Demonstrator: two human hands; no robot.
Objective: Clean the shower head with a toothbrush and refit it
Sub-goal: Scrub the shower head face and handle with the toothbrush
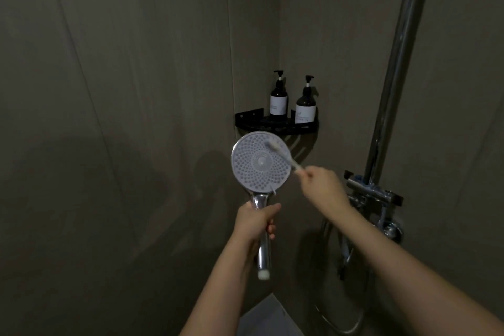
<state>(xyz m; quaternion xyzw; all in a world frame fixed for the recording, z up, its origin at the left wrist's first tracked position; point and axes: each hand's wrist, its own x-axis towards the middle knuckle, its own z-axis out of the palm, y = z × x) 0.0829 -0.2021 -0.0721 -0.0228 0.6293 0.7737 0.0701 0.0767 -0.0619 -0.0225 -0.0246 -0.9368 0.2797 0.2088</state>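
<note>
A round chrome shower head (257,169) with a pale, dotted nozzle face is held upright in the middle of the view, detached from its hose. My left hand (256,219) is wrapped around its chrome handle just below the face. My right hand (321,181) pinches the handle of a white toothbrush (282,155). The brush bristles rest on the upper right part of the nozzle face.
A black corner shelf (275,123) behind the shower head carries two dark pump bottles (278,97) (306,103). On the right wall stand a chrome riser pipe (395,63) and the mixer valve (373,194). The hose (338,316) loops down below it.
</note>
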